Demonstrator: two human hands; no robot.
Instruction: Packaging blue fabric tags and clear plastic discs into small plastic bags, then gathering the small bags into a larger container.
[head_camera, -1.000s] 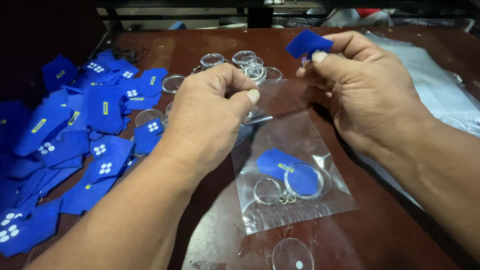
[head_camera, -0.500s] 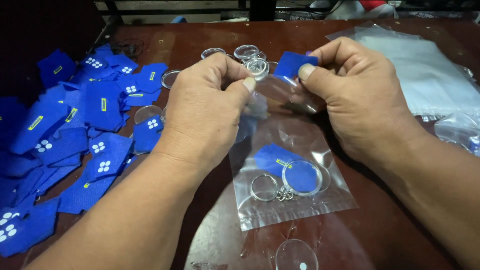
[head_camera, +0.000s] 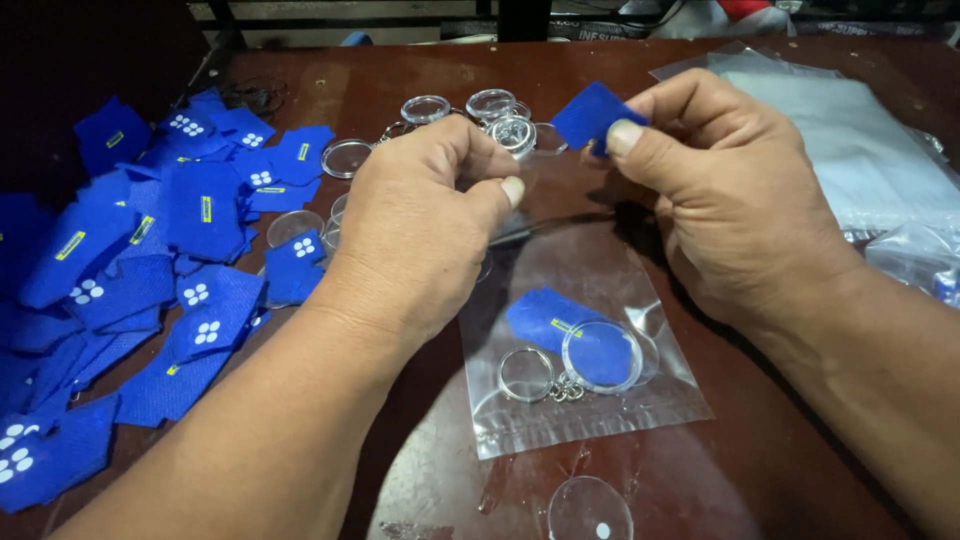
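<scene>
A single head-worn camera is looking steeply down and forward at the brown table (head_camera: 640, 90). It is sitting close, both hands filling the frame's middle

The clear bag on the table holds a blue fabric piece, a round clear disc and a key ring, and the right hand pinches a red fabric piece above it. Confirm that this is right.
Not quite: the fabric piece pinched by the right hand is blue, not red, as the head view shows. The clear bag does hold a blue fabric piece, a round clear disc and a key ring.
</scene>
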